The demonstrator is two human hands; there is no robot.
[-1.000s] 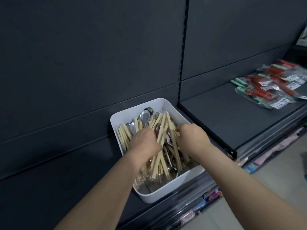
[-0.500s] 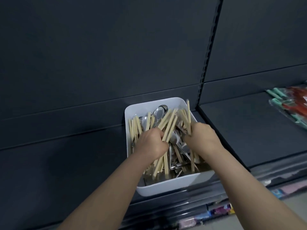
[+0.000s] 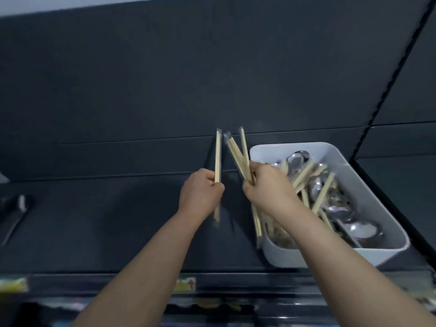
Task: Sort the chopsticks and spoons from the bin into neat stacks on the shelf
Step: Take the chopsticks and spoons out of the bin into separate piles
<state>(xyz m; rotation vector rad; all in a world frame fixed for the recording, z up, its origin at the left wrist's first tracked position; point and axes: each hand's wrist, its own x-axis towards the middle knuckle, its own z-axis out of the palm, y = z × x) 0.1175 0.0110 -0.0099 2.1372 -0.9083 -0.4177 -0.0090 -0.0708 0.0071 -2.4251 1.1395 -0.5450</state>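
We look down on a dark shelf (image 3: 106,220) backed by a dark panel (image 3: 165,79), with a slotted upright (image 3: 389,74) running aslant down the panel's right side. The white bin (image 3: 389,252) sits on the shelf at the right, close to the front edge. In it we see loose chopsticks (image 3: 305,172) lying crosswise over shiny metal spoons (image 3: 363,230). At the shelf's far left lies a dark object (image 3: 14,208), too blurred for us to name. On the front edge we make out a small coloured label (image 3: 186,283) between the forearms and a yellowish label (image 3: 13,284) at the left. The right forearm crosses the bin's near left corner and hides part of what lies there.

The left hand (image 3: 200,192) is curled into a fist round a pair of chopsticks (image 3: 218,156), gripping it near the middle. The pair stands almost upright, its lower end showing beneath the hand. The right hand (image 3: 269,187) grips a bundle of chopsticks (image 3: 237,154) that fans out above the fingers. Its lower ends hang beside the bin's left wall. The sticks seem to be in clear sleeves, though we cannot be sure.

Both hands hover near each other, apart, above the shelf just left of the bin. Their backs face us, and the bare forearms reach up from the lower edge.
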